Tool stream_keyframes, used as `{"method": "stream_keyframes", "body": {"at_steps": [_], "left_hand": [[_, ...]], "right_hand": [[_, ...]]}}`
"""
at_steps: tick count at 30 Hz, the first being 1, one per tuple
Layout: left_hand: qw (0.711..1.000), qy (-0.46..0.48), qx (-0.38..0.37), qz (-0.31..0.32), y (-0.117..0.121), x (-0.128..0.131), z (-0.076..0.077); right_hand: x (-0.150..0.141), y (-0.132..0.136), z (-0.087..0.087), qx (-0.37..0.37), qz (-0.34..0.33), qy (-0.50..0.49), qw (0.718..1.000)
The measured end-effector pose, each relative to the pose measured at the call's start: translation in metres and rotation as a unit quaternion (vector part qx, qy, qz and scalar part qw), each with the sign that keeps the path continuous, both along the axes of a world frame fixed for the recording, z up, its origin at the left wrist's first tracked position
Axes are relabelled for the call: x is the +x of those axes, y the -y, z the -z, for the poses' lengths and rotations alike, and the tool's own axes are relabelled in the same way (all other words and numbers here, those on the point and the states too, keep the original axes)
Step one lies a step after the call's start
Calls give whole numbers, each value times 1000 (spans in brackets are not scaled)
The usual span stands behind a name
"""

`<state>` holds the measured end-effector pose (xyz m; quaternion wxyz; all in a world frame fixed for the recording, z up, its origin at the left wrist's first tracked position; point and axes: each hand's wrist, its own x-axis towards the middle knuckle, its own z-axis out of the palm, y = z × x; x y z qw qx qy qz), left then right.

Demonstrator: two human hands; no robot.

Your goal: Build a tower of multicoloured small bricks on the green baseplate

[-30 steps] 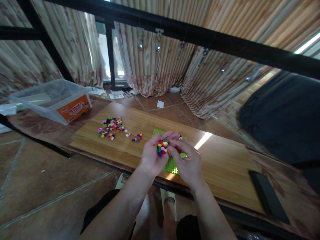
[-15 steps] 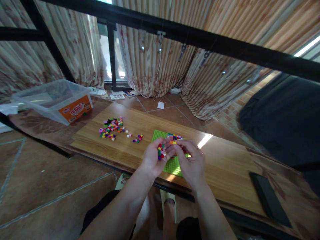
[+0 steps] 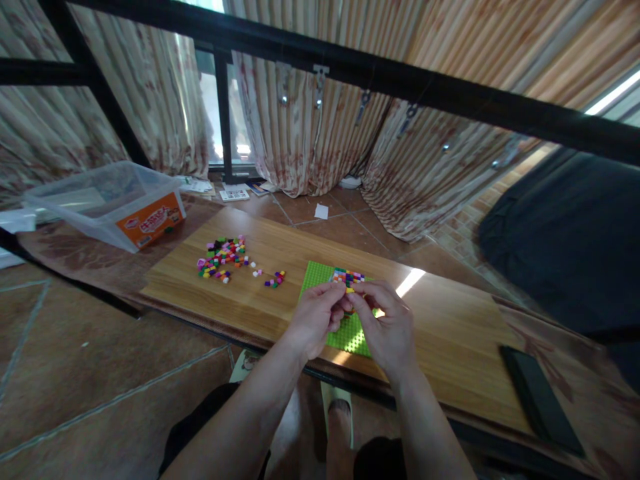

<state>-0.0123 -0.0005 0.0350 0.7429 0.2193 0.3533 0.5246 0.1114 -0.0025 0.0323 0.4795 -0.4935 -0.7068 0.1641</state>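
Note:
A green studded baseplate (image 3: 316, 275) lies on the wooden board (image 3: 450, 340), with a short row of small coloured bricks (image 3: 349, 275) along its far edge. Both hands hover over the plate. My left hand (image 3: 316, 321) is curled shut; the handful of coloured bricks seen in it before is hidden by the fingers. My right hand (image 3: 387, 323) pinches a small yellow brick (image 3: 350, 290) just below the row, fingertips meeting those of the left hand.
A pile of loose coloured bricks (image 3: 223, 256) and a smaller cluster (image 3: 275, 279) lie on the board's left part. A clear plastic box (image 3: 107, 203) with an orange label sits at the far left. A black phone (image 3: 537, 397) lies at the right.
My left hand turned palm down, hiding its handful of bricks. My right hand came down with a single brick towards the row on the plate.

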Motion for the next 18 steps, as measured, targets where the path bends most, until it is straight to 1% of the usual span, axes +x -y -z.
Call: {"method": "stream_keyframes", "body": {"at_steps": [7, 11, 13, 15, 17, 18], "left_hand": [[999, 23, 10, 31, 0, -1, 1], [999, 32, 5, 43, 0, -1, 0], [998, 38, -2, 51, 1, -3, 0], [998, 50, -10, 46, 0, -5, 0], [997, 66, -18, 23, -2, -8, 1], [997, 72, -22, 7, -3, -9, 1]], "right_hand": [[-2, -1, 2, -30, -16, -47, 998], [0, -3, 2, -56, -17, -100, 993], [5, -5, 1, -70, -6, -144, 987], [11, -8, 0, -78, 14, -179, 981], [17, -10, 0, -74, 43, -174, 981], [19, -11, 1, -68, 56, -151, 985]]}}
